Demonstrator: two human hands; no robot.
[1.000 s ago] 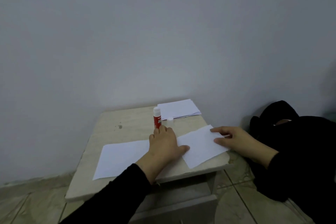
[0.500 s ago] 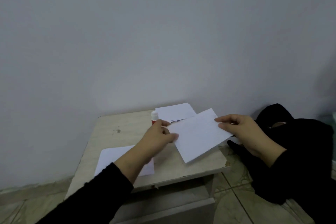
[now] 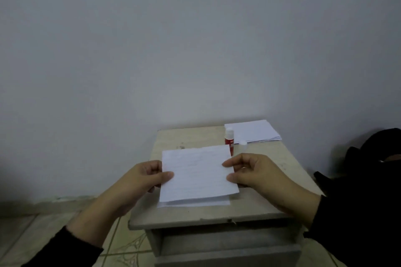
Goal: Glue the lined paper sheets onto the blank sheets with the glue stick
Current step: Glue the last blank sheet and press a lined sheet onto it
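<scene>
- The lined paper sheet (image 3: 198, 173) is held just above the blank sheet (image 3: 195, 203), which lies flat on the worktop (image 3: 271, 197) with only its near edge showing.
- The left hand (image 3: 138, 182) pinches the lined sheet's left edge, thumb on top, grip clamped on the paper.
- The right hand (image 3: 253, 172) pinches its right edge the same way.
- Behind the sheet stands an uncapped red glue stick (image 3: 229, 139), its white cap (image 3: 242, 145) just beside it.
- A stack of papers (image 3: 253, 131) lies at the far right corner.
- Dark cloth (image 3: 368, 169) lies to the right.
</scene>
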